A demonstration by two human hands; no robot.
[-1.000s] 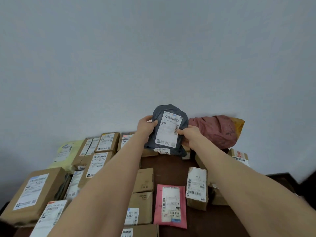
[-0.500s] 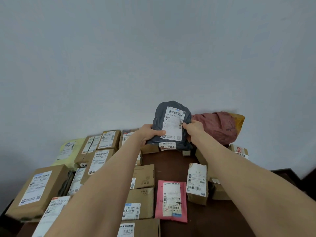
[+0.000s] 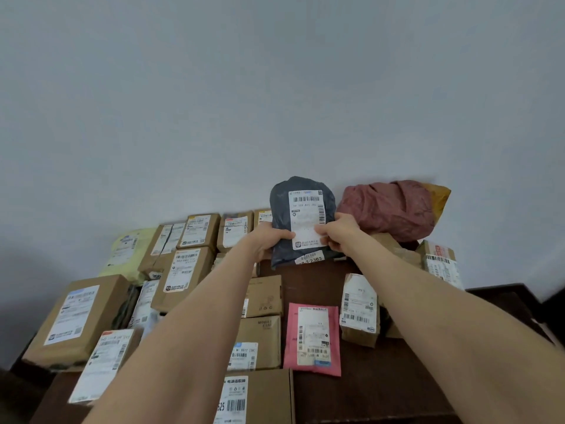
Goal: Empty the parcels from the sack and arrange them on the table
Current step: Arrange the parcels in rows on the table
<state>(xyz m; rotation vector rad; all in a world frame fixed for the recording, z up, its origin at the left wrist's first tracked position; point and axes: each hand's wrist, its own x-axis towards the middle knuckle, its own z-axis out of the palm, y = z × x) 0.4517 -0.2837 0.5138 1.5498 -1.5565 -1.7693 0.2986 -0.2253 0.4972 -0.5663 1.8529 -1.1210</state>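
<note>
1. The left hand (image 3: 269,243) is gripping the left edge of the dark grey parcel (image 3: 305,209), its thumb lying on the front.
2. The right hand (image 3: 339,232) is pinching the right edge of the same parcel, its thumb pressing on the white label.
3. The parcel is standing upright at the far side of the table (image 3: 382,393), close to the wall (image 3: 275,102); I cannot tell if its lower edge is touching the table.
4. At the far left, a yellow-green bag (image 3: 128,252) is lying behind a large brown box (image 3: 76,319).
5. A pink flat parcel (image 3: 312,338) is lying between the two arms, and a small labelled box (image 3: 359,310) is standing just beside it.
6. A red-brown soft parcel (image 3: 388,209) is resting against the wall, just right of the grey one.
</note>
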